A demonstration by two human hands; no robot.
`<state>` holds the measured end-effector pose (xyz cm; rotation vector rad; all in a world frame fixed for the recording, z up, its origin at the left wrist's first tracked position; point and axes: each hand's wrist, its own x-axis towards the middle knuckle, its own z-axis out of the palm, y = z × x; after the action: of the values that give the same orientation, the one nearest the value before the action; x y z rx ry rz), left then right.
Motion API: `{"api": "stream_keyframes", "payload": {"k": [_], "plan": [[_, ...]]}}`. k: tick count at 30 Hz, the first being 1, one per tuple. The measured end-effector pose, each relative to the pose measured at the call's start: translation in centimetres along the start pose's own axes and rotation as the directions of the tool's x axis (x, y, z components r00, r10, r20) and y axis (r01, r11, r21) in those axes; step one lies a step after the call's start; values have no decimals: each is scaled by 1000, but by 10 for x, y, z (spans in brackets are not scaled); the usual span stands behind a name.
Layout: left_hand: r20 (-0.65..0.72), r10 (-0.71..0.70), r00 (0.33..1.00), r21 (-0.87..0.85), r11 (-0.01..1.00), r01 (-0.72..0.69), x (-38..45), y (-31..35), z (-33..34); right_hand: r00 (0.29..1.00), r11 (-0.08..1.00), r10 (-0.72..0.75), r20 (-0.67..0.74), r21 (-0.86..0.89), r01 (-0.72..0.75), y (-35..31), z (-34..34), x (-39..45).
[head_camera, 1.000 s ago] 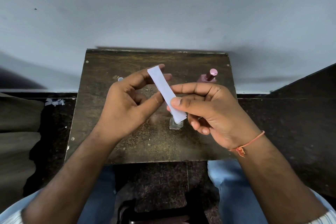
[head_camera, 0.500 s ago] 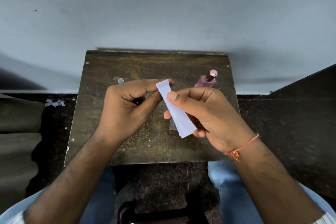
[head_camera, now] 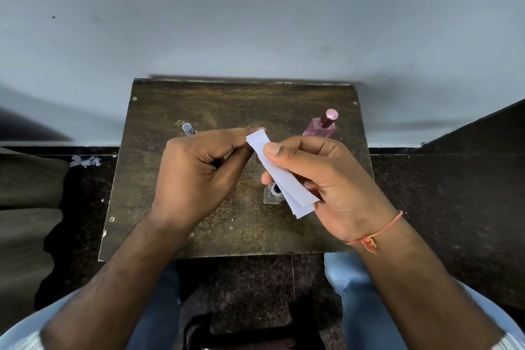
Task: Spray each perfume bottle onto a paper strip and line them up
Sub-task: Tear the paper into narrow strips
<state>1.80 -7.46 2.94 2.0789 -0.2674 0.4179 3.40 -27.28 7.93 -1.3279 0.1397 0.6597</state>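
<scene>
Above a small dark wooden table (head_camera: 159,207), both hands hold a stack of white paper strips (head_camera: 279,179). My right hand (head_camera: 326,179) pinches the stack between thumb and fingers, its lower ends fanned apart. My left hand (head_camera: 196,170) grips the stack's top end with its fingertips. A pink perfume bottle (head_camera: 322,125) with a pink cap stands at the back right. A small clear bottle (head_camera: 273,193) with a dark nozzle stands under the strips, partly hidden. A thin bottle with a clear cap (head_camera: 188,128) peeks out behind my left hand.
A grey wall (head_camera: 255,23) rises directly behind the table. Dark speckled floor (head_camera: 440,193) lies on both sides, with paper scraps (head_camera: 85,161) at the left. My knees in blue jeans (head_camera: 358,307) sit below the table's front edge.
The strips have slid down and to the right in my right hand, and their lower ends have fanned apart. My left hand shifted from the middle of the stack to its top end.
</scene>
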Motion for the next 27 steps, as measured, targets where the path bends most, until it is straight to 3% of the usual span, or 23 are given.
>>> {"api": "stream_keyframes", "payload": {"k": [4,7,11,14,20,27], "plan": [[35,-39,999,2,999,39,0,3,1,997,998,-31,66,59,28,-6,-3,-6],[40,-186,982,-14,982,186,1,0,0,994,995,-59,88,89,51,-15,-6,-11],[205,-423,883,-227,857,463,4,0,1,996,974,-91,7,-206,91,-19,-35,-10],[312,-527,791,-327,722,610,7,1,1,997,889,-26,-77,-457,-12,-20,-73,-11],[399,-573,716,-298,657,692,7,-6,2,955,686,119,-273,-672,-278,-7,-125,-8],[452,-530,718,-288,675,680,2,-12,4,911,509,143,-387,-760,-403,7,-137,3]]}}
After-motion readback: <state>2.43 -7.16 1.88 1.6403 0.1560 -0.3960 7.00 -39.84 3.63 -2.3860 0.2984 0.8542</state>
